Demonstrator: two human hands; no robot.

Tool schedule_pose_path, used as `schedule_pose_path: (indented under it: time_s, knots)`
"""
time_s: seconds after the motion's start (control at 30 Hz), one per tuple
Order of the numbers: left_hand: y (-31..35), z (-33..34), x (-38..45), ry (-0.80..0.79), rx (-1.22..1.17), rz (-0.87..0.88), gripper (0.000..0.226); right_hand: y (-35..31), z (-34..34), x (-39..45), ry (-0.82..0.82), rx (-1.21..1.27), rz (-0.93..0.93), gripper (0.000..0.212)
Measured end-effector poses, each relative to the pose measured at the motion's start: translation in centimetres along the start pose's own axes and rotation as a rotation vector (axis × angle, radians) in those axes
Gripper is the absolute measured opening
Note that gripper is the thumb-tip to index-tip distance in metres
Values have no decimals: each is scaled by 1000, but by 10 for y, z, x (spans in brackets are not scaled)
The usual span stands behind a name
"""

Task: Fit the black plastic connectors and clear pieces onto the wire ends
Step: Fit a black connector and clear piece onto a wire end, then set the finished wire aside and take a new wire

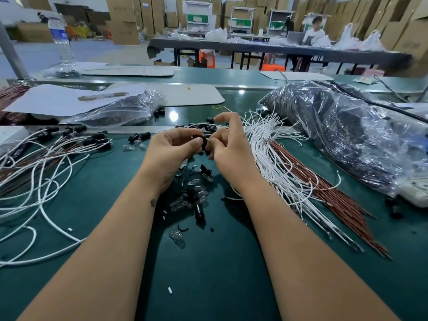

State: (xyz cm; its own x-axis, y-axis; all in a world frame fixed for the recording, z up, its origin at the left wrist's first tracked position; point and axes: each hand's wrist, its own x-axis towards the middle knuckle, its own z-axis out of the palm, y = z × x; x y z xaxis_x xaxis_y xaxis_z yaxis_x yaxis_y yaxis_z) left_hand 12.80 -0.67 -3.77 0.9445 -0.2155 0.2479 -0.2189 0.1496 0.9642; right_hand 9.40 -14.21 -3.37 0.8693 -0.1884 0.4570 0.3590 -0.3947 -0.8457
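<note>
Left hand (172, 144) curled round black connector (203, 141), above loose-parts pile (194, 195). Right hand (228, 144) pinches white wire end (209, 140) at connector mouth, index raised. Advice: keep connector steady, feed wire straight, seat fully. Unfitted wire bundle (289, 163) right of pile.

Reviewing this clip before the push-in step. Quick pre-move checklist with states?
1. Black connector held between both hands: ok.
2. Left hand grip pinches the connector: ok.
3. Right hand fingers at the connector's side, white wire arcing above it: ok.
4. Wire end seated in connector: cannot tell, fingers hide it.
5. Clear pieces within reach on the green mat: ok.
6. Spare white wires lying beside the right hand: ok.
</note>
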Motion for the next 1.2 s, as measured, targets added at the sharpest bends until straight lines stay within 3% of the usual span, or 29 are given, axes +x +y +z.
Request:
schedule_pose_path:
  time_s: [0.3,0.43,0.57,1.03,1.2]
  knots:
    - [4,3,-2,58,-52,35,19,-2,9,2,108,-72,-20,16]
    - [4,3,-1,48,-89,10,20,0,6,3,183,-224,-92,9]
    - [3,1,-1,45,-71,14,19,-1,4,2,151,-300,-181,3]
    - [5,0,-1,69,-40,29,22,-2,6,4,51,-403,-233,16]
    - [5,-4,-1,19,24,45,35,-3,6,2,0,-344,-193,37]
